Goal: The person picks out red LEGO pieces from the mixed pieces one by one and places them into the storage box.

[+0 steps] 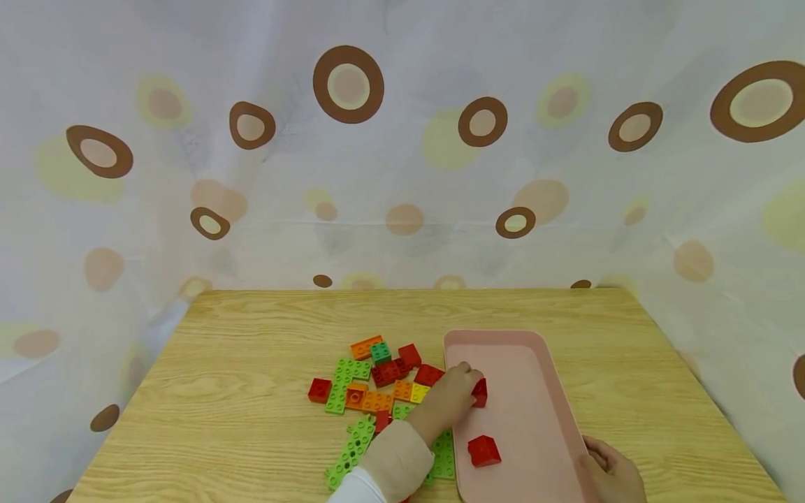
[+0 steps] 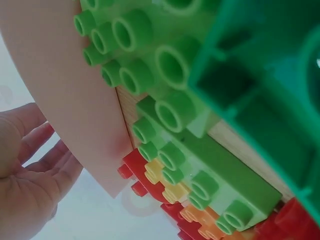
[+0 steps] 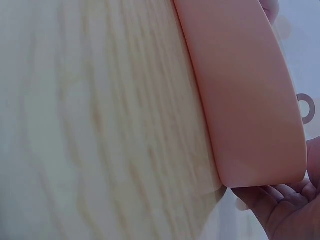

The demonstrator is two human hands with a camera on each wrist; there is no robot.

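Observation:
My left hand (image 1: 449,398) reaches over the near-left wall of the pink tray (image 1: 518,391) and holds a red block (image 1: 480,393) just inside it, partly hidden by the fingers. A second red block (image 1: 483,452) with a slanted face lies lower in the tray. At the tray's right side my right hand (image 1: 613,475) grips the edge; the right wrist view shows its fingers (image 3: 257,200) against the tray wall (image 3: 245,100). In the left wrist view the left hand (image 2: 35,175) appears beyond the tray wall (image 2: 65,90), its block out of sight.
Left of the tray lie many toy blocks: green plates (image 1: 342,384), orange bricks (image 1: 377,402), a teal brick (image 1: 380,353), a yellow brick (image 1: 419,392) and red bricks (image 1: 319,390). They sit on a wooden table (image 1: 251,391). A patterned curtain (image 1: 402,175) hangs behind.

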